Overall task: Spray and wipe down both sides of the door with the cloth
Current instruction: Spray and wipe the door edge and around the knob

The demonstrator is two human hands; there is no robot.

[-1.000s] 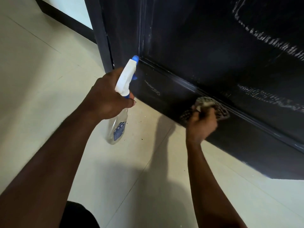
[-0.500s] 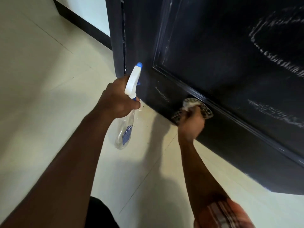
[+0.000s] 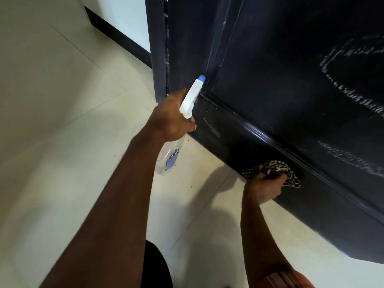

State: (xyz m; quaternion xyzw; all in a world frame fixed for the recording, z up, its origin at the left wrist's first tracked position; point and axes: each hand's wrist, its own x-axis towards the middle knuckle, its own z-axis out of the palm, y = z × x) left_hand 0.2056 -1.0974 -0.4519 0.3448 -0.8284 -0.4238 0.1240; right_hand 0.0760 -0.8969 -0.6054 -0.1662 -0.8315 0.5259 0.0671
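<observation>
A black panelled door (image 3: 280,80) fills the upper right, with whitish streaks on its panel. My left hand (image 3: 172,119) grips the neck of a clear spray bottle (image 3: 188,113) with a white head and blue nozzle, held just off the door's lower left corner. My right hand (image 3: 265,187) grips a checked cloth (image 3: 278,169) bunched against the door's bottom rail, under the raised moulding.
The black door frame (image 3: 158,50) stands at the door's left edge. Pale floor tiles (image 3: 62,121) spread left and below, with a dark skirting board (image 3: 118,36) along the white wall. Small dark specks lie on the floor near the bottle.
My right hand has slid the cloth to the right along the bottom rail. The left hand still holds the bottle near the door's corner; the view shifted.
</observation>
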